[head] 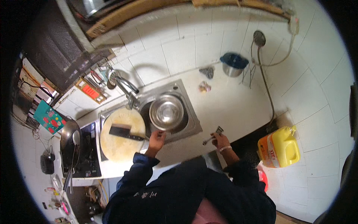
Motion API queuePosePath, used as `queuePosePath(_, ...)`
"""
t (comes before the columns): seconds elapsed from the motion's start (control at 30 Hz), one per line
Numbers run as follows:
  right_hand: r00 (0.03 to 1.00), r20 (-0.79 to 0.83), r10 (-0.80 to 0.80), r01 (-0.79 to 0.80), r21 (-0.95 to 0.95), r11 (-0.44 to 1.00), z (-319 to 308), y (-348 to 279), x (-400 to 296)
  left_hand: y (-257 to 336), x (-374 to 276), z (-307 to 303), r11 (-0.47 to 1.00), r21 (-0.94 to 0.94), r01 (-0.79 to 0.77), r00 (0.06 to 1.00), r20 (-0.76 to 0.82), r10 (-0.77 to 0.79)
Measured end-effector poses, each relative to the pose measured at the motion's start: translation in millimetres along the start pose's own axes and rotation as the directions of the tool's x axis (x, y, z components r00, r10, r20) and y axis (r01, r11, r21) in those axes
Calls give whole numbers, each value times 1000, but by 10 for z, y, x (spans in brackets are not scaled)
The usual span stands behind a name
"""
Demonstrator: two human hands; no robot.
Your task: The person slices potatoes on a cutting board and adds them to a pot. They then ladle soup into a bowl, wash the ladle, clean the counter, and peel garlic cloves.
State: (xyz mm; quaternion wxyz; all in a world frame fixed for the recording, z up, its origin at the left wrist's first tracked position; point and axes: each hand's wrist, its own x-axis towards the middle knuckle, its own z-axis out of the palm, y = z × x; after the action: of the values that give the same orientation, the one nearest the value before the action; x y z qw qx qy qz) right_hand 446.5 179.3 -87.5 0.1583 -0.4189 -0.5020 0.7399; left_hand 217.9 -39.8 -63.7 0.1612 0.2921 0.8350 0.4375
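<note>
My right hand [222,142] grips a small metal kitchen tool [208,140] above the white counter; its wider head, like a peeler's, sticks out past my fingers. At the sink's front edge is my left hand [157,142], fingers curled just below a stainless steel bowl [167,112]. Whether those fingers touch or hold anything is unclear. The bowl stands in the right basin of the steel sink [193,123]. Over the left basin lies a round chopping board [117,151], with a dark-bladed cleaver [120,130] flat on it, its handle towards my left hand.
A faucet [130,96] rises behind the sink. Garlic-like pieces [204,87], a dark scouring pad [207,72] and a blue-rimmed steel pot [234,67] sit on the back counter. A wok [68,131] is on the left cooktop [89,156]. At right stands a yellow jug [278,147].
</note>
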Motion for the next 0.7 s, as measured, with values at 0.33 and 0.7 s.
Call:
queuePosePath(0.33, 785, 358, -506, 586, -163, 793, 1105, -1083, -229, -262, -452, -430, 975, -216, -50, 998, 16, 54)
queuePosePath(0.7, 617, 736, -278, 750, -442, 492, 3645, -1059, 103, -1409, -1851, -1403, 881, -472, 39, 840, -461, -285)
